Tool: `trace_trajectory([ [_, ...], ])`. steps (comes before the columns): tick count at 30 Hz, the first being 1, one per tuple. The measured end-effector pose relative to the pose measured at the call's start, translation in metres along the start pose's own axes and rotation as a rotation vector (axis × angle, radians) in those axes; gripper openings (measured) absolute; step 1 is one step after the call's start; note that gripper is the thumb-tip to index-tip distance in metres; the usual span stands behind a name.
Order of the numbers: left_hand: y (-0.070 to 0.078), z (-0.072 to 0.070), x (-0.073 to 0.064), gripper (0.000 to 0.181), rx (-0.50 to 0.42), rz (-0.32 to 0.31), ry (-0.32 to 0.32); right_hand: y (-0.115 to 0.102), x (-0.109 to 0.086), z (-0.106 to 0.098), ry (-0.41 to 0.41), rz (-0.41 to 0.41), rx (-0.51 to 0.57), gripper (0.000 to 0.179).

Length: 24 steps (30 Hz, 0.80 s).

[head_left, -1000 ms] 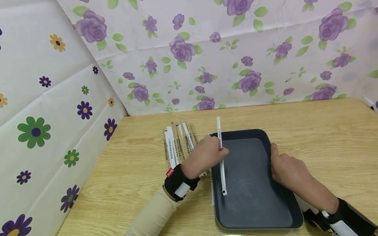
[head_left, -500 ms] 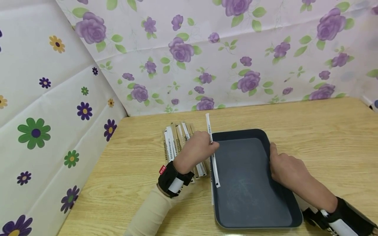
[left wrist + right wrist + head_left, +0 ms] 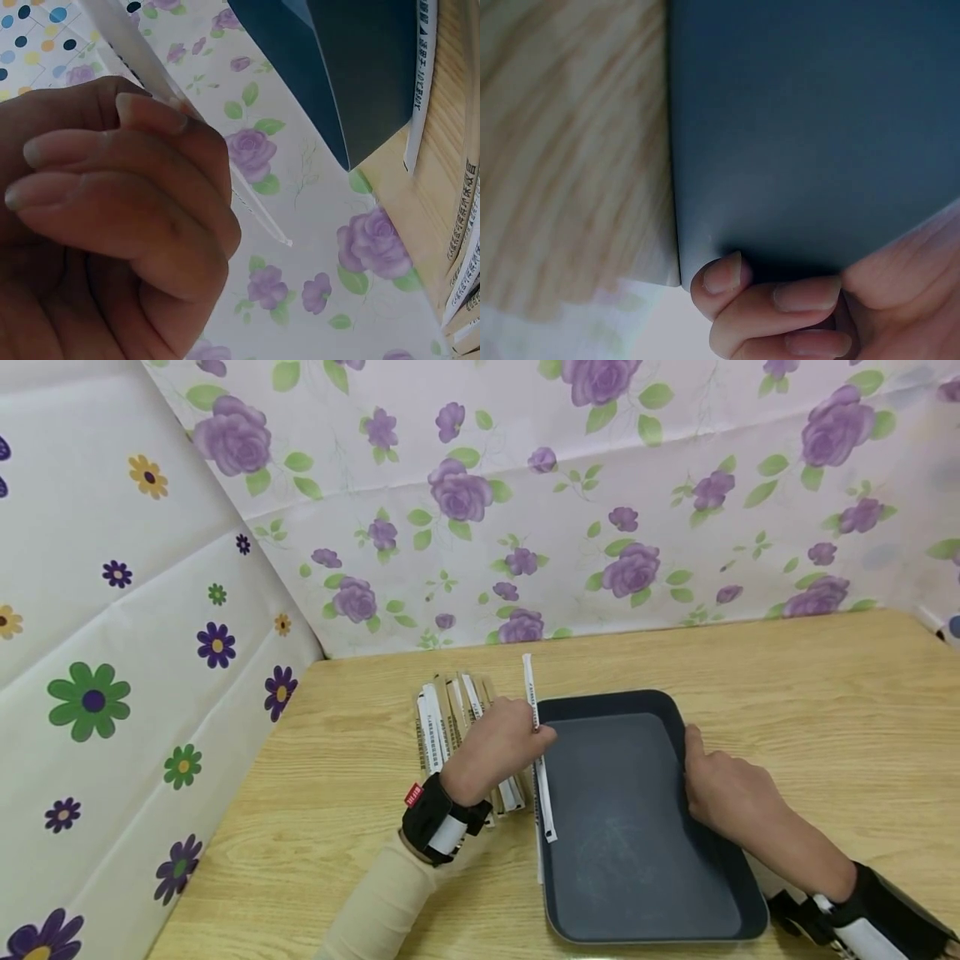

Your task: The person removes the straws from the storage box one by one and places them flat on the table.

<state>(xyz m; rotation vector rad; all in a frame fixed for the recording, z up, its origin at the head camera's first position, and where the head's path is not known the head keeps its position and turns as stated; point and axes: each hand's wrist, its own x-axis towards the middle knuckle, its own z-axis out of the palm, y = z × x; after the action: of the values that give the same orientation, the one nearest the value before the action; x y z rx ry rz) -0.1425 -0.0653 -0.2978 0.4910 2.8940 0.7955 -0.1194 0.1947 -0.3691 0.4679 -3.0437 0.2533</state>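
My left hand (image 3: 498, 743) pinches a long, thin white paper-wrapped straw (image 3: 545, 797) with print on its wrapper. The straw slants over the left rim of a dark grey rectangular tray (image 3: 630, 827). In the left wrist view the fingers (image 3: 142, 214) are curled, and the straw (image 3: 259, 206) sticks out past them. My right hand (image 3: 735, 789) grips the tray's right side, one finger lying along the rim. From the right wrist, curled fingers (image 3: 772, 307) show against the tray's outer wall (image 3: 802, 135).
Several white and brown paper-wrapped straws (image 3: 435, 718) lie in a row left of the tray, partly hidden by the left hand. Another straw (image 3: 421, 90) lies along the tray's left edge. Flower-patterned sheets (image 3: 465, 568) border the wooden table (image 3: 315, 793) behind and left.
My left hand has moved left with the straw, from over the tray's inside to its left rim, then stayed nearly still. The right hand and tray have hardly moved.
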Motion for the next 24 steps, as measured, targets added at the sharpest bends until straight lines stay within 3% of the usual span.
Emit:
trace_trajectory([
  [9,-0.013,-0.005,0.005,0.044,0.023,-0.002,0.025,-0.001,0.000,-0.001,-0.011,0.006,0.003,0.065],
  [16,-0.025,-0.005,0.011,0.049,0.001,-0.071,0.009,-0.001,0.000,-0.001,-0.023,0.013,0.001,0.065],
  [24,-0.028,-0.004,0.013,0.048,0.001,-0.089,-0.002,-0.001,0.000,0.000,-0.008,0.006,-0.008,0.064],
])
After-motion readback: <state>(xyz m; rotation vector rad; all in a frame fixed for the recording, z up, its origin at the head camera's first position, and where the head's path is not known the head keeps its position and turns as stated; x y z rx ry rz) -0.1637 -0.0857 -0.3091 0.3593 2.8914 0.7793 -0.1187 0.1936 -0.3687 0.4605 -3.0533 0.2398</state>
